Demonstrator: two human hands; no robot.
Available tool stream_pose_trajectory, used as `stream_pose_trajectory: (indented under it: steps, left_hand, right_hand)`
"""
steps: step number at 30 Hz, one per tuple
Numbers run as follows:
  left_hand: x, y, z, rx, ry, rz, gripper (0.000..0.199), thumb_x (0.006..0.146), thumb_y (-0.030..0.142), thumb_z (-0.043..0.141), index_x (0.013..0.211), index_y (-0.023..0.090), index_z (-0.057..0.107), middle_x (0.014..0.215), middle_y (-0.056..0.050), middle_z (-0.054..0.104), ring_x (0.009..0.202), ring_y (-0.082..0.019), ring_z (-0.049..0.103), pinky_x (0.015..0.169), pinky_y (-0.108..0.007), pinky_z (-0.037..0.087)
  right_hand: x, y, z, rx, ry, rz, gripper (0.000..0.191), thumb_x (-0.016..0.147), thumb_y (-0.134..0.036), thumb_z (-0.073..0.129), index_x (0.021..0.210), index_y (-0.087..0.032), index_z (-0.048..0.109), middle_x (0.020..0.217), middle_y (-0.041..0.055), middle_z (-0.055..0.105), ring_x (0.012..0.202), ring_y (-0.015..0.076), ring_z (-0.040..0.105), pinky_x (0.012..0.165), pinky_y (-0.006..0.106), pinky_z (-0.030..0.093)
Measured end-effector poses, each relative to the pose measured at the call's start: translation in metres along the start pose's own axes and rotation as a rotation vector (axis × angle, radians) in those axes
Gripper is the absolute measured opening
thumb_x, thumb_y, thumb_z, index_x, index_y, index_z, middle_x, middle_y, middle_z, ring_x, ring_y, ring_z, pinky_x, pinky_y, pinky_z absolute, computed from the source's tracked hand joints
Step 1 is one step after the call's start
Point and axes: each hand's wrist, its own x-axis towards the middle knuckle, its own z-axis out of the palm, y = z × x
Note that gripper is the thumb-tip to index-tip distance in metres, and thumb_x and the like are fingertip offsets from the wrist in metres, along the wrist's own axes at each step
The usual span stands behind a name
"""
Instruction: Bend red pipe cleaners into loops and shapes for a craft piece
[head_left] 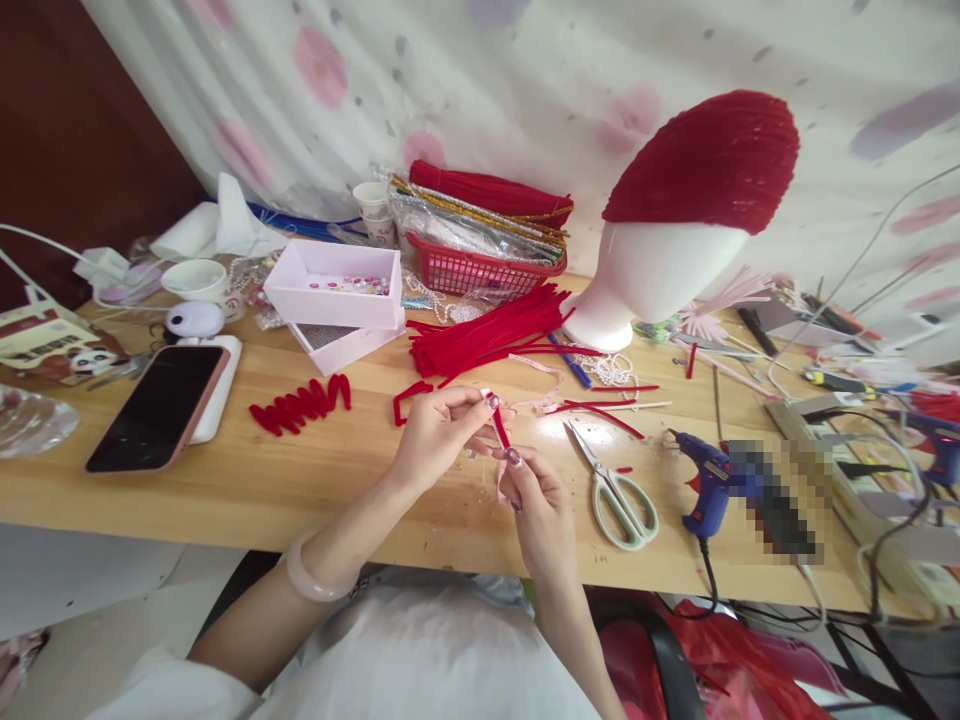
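Observation:
A short red strip [499, 424] is stretched between my two hands over the wooden table. My left hand [442, 432] pinches its upper end, where a bit of white shows. My right hand [541, 500] pinches the lower end, with a pale pink tape hanging beside its fingers. A bent red piece [409, 400] lies just behind my left hand, and a row of folded red loops [300, 405] rests farther left. To the right of my right hand are scissors [616, 500] with pale green handles, blades slightly apart. Behind my hands lies a bundle of red stems [480, 335].
A white mannequin head [660, 270] with a red cap stands at the back right. A blue glue gun [705, 480] lies right of the scissors. White boxes [334, 285], a red basket [487, 272] and a phone [161, 405] occupy the back and left.

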Motion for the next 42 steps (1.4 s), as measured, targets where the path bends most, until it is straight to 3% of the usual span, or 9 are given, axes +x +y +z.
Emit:
stream_pose_trajectory:
  steps: [11,18,23,28,32,37,39,42]
  left_hand:
    - [0.001,-0.001,0.001,0.014,-0.025,0.018,0.027,0.080,0.040,0.070,0.084,0.014,0.070,0.095,-0.011,0.078,0.071,-0.021,0.076,0.044,-0.018,0.055]
    - [-0.003,0.003,0.003,0.123,-0.023,0.094,0.024,0.083,0.038,0.067,0.083,0.014,0.071,0.088,-0.009,0.079,0.056,-0.015,0.070,0.038,-0.018,0.050]
    - [-0.017,0.009,0.009,0.232,-0.062,0.121,0.023,0.086,0.037,0.063,0.087,0.016,0.072,0.092,-0.008,0.078,0.067,-0.019,0.073,0.036,-0.017,0.049]
    - [-0.028,0.009,0.008,0.365,-0.119,0.153,0.026,0.090,0.035,0.058,0.101,0.019,0.074,0.098,-0.006,0.077,0.081,-0.020,0.074,0.058,-0.023,0.063]
    - [-0.031,0.011,0.003,0.335,-0.150,0.184,0.026,0.092,0.034,0.056,0.104,0.020,0.075,0.104,-0.005,0.076,0.085,-0.020,0.074,0.069,-0.027,0.064]
    - [-0.011,0.020,-0.001,0.272,-0.030,0.168,0.032,0.087,0.041,0.062,0.103,0.017,0.075,0.106,-0.010,0.076,0.088,-0.024,0.074,0.064,-0.030,0.064]
    - [0.006,0.024,0.000,0.393,-0.038,0.205,0.033,0.084,0.038,0.066,0.108,0.017,0.074,0.113,-0.011,0.074,0.100,-0.027,0.071,0.078,-0.036,0.062]
    - [0.026,0.030,0.005,0.643,-0.046,0.380,0.031,0.082,0.031,0.067,0.111,0.020,0.073,0.121,-0.010,0.071,0.117,-0.026,0.063,0.103,-0.040,0.048]
  right_hand:
    - [0.000,0.001,-0.002,0.020,-0.010,-0.007,0.029,0.092,-0.045,0.058,0.090,-0.018,0.069,0.056,-0.0078,0.028,0.052,0.0100,0.026,0.051,0.025,0.023]
    - [-0.001,0.002,-0.005,-0.043,0.011,-0.003,0.031,0.092,-0.045,0.057,0.093,-0.017,0.071,0.056,-0.0064,0.034,0.053,0.0108,0.031,0.052,0.025,0.026]
    - [0.000,-0.001,-0.004,-0.105,0.067,-0.061,0.030,0.089,-0.045,0.059,0.091,-0.018,0.071,0.060,-0.0040,0.044,0.054,0.0112,0.037,0.052,0.024,0.030]
    - [0.001,-0.001,-0.004,-0.150,0.020,-0.078,0.030,0.091,-0.045,0.055,0.089,-0.017,0.068,0.056,-0.0048,0.045,0.051,0.0113,0.039,0.050,0.024,0.033]
    - [0.003,0.000,-0.008,-0.295,0.052,-0.145,0.029,0.095,-0.040,0.051,0.088,-0.017,0.067,0.060,-0.0024,0.053,0.055,0.0132,0.048,0.055,0.026,0.037]
    - [0.009,-0.006,-0.034,-0.620,0.329,-0.322,0.023,0.096,-0.031,0.049,0.090,-0.019,0.068,0.076,0.0039,0.069,0.072,0.0205,0.063,0.067,0.031,0.045]
    - [0.011,-0.011,-0.049,-0.737,0.417,-0.463,0.020,0.096,-0.027,0.049,0.096,-0.020,0.068,0.078,0.0052,0.071,0.074,0.0222,0.065,0.068,0.033,0.046]
    - [0.012,-0.023,-0.063,-0.900,0.371,-0.738,0.022,0.094,-0.019,0.049,0.106,-0.022,0.068,0.085,0.0071,0.072,0.081,0.0238,0.066,0.073,0.036,0.047]
